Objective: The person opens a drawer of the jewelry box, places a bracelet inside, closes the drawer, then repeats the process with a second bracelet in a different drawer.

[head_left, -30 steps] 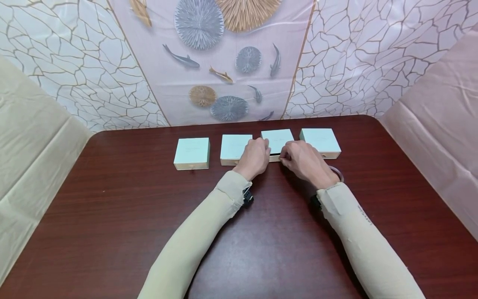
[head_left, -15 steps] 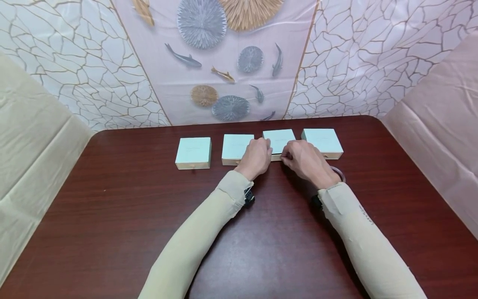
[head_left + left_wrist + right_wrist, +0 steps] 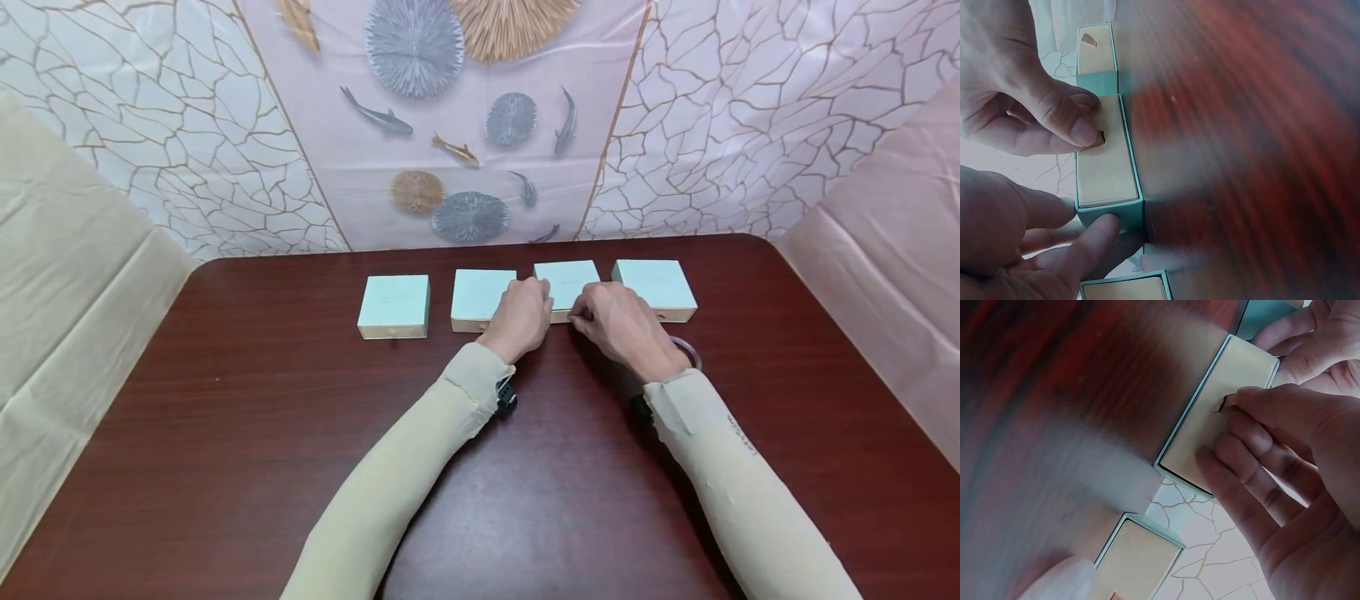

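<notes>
A pale mint drawer box (image 3: 567, 282), third from the left in a row, sits between my hands. Its cream drawer front (image 3: 1107, 178) lies about flush with the sleeve in the left wrist view. My left hand (image 3: 519, 315) holds the box at its left end, with fingertips (image 3: 1107, 228) against the side wall. My right hand (image 3: 618, 327) pinches the small brown pull tab (image 3: 1229, 402) in the middle of the drawer front between thumb and forefinger. Its other fingers lie curled along the front and top edge. The thumb partly covers the tab.
Two more mint boxes, one far left (image 3: 394, 300) and one beside my left hand (image 3: 482, 292), stand in the row. Another box (image 3: 656, 283) stands on the right. All rest near the back edge of the dark red wooden table (image 3: 225, 433), before a patterned cloth (image 3: 465, 125).
The drawer of the third box has slid in; the dark gap behind its front has gone. Both hands keep their places on the box. The whole view has shifted slightly.
</notes>
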The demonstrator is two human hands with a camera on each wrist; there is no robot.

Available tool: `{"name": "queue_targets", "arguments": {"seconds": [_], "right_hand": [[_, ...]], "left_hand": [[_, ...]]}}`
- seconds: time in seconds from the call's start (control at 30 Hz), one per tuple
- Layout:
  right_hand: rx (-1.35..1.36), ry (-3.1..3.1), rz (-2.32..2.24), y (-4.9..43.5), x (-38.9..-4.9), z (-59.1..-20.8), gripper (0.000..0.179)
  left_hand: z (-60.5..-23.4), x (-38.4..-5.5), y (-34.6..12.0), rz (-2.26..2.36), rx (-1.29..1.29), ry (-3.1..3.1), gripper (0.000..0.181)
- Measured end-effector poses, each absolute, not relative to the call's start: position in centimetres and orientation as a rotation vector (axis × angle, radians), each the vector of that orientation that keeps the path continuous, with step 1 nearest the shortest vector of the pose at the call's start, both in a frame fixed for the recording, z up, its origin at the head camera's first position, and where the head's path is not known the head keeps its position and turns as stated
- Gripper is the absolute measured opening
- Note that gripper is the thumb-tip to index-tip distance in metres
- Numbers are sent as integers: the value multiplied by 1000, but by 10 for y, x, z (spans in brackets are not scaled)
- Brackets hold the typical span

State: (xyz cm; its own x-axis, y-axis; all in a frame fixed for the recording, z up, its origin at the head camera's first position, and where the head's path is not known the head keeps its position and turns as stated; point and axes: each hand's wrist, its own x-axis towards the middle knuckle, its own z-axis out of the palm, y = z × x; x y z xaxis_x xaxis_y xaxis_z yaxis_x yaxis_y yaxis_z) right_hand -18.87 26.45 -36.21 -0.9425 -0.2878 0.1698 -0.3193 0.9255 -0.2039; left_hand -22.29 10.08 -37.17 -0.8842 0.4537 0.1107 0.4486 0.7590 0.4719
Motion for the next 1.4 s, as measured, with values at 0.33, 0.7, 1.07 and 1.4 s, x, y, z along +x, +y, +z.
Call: {"name": "queue_targets", "arguments": {"seconds": [0.33,0.7,1.07,1.4], "right_hand": [[482,-2920,388,267,-188,-363,10],[495,-2885,395,267,-189,-365,12],[467,-2905,411,267,-188,-364,12],[470,-2919,417,269,-185,-362,13]], "left_hand": [[-373,-222,101,826,759,2927,25],[-373,-222,102,844,743,2922,25],[-372,-221,103,851,714,2933,26],[-371,-218,106,822,664,2947,23]]}}
